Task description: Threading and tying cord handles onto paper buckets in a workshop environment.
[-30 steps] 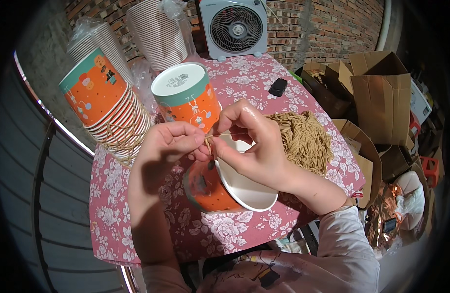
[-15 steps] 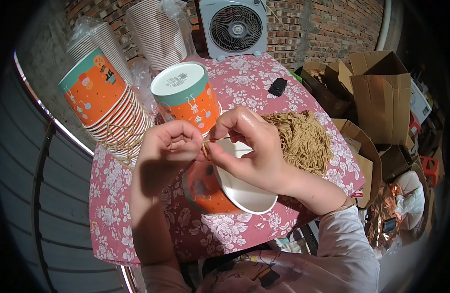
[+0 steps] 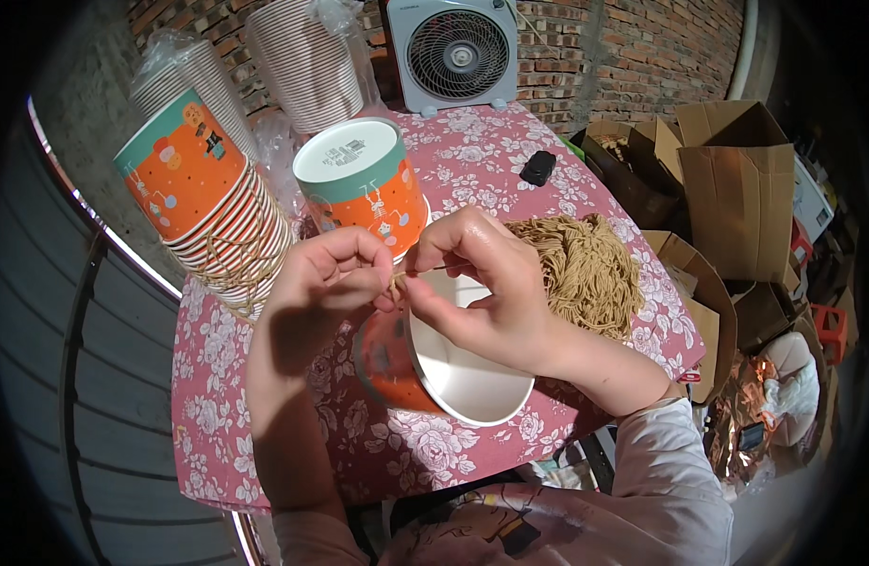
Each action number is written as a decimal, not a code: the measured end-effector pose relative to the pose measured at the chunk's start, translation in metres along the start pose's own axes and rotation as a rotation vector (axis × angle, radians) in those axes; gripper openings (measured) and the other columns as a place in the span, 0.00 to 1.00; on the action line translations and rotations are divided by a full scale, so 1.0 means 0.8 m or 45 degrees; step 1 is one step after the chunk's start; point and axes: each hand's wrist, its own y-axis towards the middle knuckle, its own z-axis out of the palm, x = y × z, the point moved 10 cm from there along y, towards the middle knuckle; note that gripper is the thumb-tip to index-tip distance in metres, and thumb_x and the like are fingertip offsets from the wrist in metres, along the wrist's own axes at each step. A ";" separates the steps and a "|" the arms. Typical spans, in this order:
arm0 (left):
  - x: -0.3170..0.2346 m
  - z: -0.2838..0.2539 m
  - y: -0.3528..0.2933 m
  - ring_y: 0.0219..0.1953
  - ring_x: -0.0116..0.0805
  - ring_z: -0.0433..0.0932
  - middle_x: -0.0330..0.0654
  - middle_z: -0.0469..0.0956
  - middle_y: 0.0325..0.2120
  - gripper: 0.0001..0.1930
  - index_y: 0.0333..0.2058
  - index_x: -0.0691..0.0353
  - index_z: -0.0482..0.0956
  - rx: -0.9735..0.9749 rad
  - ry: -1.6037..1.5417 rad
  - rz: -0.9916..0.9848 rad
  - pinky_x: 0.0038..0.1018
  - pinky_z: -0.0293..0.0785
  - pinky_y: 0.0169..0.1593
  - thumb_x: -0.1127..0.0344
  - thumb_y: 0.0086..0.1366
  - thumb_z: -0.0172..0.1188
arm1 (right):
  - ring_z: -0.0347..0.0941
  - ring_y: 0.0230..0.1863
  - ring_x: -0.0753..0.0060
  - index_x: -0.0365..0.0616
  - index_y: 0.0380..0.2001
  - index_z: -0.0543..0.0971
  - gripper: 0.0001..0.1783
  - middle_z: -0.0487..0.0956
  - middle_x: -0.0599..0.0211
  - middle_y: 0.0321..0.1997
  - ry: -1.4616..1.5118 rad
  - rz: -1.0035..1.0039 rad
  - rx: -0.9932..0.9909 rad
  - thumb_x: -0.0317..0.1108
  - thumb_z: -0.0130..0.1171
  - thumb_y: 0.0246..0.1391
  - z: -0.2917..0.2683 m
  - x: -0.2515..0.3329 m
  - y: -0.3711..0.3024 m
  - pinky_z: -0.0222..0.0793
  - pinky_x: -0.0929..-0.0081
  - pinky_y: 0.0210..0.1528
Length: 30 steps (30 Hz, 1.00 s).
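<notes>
My left hand (image 3: 326, 278) and my right hand (image 3: 486, 297) meet over the middle of the table, thumbs and fingertips pinched together. Between them is a short piece of tan cord (image 3: 395, 282), mostly covered by the fingers. A thin dark strand or pin shows at my right fingertips; its kind is unclear. Below the hands an orange paper bucket (image 3: 392, 363) lies on its side, its white inside facing right. To the right of my right hand sits a heap of tan cords (image 3: 590, 274). Behind my hands, an upside-down orange and green bucket (image 3: 368, 203) stands with its white base up.
At the left leans a stack of nested orange buckets (image 3: 194, 189) with tan cords draped over it. Bagged white stacks (image 3: 307, 71) and a box fan (image 3: 461, 57) line the back. A small black object (image 3: 538, 168) lies on the flowered tablecloth (image 3: 477, 141). Cardboard boxes (image 3: 741, 203) crowd the right.
The lying bucket has rolled or tilted slightly, its rim now sitting a little lower and further left. Both hands keep their pinch, with only slight finger movement.
</notes>
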 end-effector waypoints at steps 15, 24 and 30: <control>-0.021 -0.008 -0.009 0.27 0.09 0.66 0.25 0.71 0.26 0.04 0.33 0.63 0.76 -0.141 0.220 0.118 0.10 0.60 0.31 0.79 0.64 0.59 | 0.70 0.26 0.77 0.42 0.39 0.73 0.21 0.78 0.69 0.31 0.137 0.324 0.030 0.31 0.76 0.49 0.022 -0.033 -0.010 0.69 0.77 0.30; -0.021 -0.009 -0.011 0.28 0.09 0.67 0.26 0.72 0.27 0.08 0.34 0.64 0.76 -0.126 0.162 0.158 0.10 0.62 0.33 0.84 0.59 0.58 | 0.69 0.25 0.80 0.41 0.41 0.74 0.19 0.79 0.70 0.30 0.231 0.367 0.012 0.29 0.74 0.51 0.027 -0.038 -0.013 0.67 0.79 0.29; -0.024 -0.008 -0.014 0.29 0.10 0.68 0.28 0.75 0.29 0.06 0.34 0.65 0.76 -0.151 0.113 0.154 0.10 0.63 0.33 0.83 0.62 0.59 | 0.69 0.24 0.79 0.42 0.42 0.74 0.17 0.79 0.71 0.29 0.244 0.416 0.072 0.26 0.71 0.51 0.031 -0.039 -0.016 0.66 0.78 0.29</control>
